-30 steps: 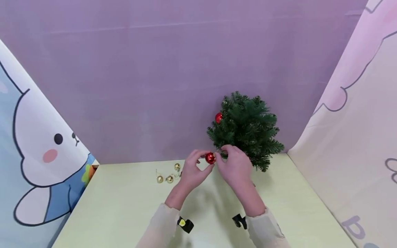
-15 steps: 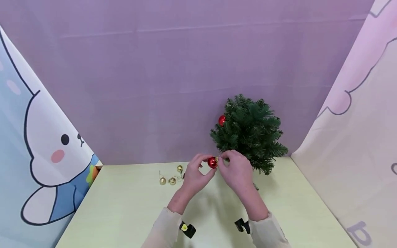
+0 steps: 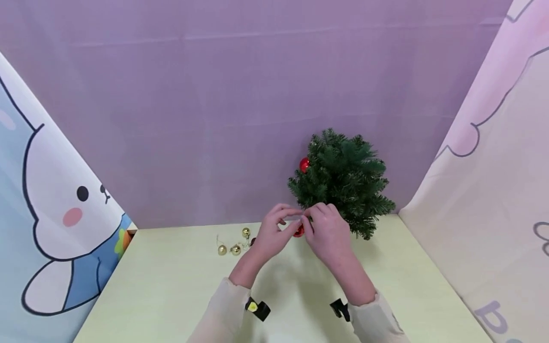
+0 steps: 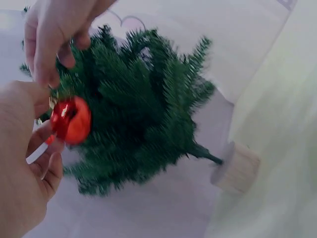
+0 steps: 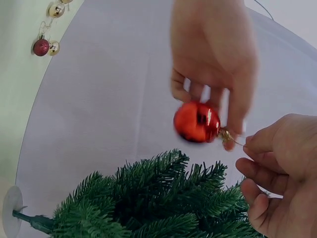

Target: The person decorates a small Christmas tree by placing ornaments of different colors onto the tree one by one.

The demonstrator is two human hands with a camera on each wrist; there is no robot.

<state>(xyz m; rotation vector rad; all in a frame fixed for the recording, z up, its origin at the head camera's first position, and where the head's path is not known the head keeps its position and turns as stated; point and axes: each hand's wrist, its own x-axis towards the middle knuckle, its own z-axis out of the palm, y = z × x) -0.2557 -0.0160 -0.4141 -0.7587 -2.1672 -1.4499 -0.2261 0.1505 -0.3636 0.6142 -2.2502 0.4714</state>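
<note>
A shiny red bauble (image 5: 197,122) with a gold cap and thin gold string hangs between my hands. My right hand (image 5: 285,168) pinches the string between thumb and forefinger. At the cap end, my left hand (image 3: 274,231) holds the bauble with its thumb and fingertips; in the head view the hands hide most of the ball. Just behind them stands a small green artificial Christmas tree (image 3: 343,176), on a round wooden base (image 4: 237,167). Another red bauble (image 3: 304,165) hangs at the tree's upper left side.
Left of my hands, several small gold baubles (image 3: 235,249) lie on the pale table (image 3: 171,290), with a dark red bauble (image 5: 41,47) beside them. A purple backdrop (image 3: 214,119) rises behind, and printed cloth panels flank the table.
The red bauble has swung from between the left thumb and fingers to hang below the fingertips. My left fingertips have moved right, up against the right ones at the string.
</note>
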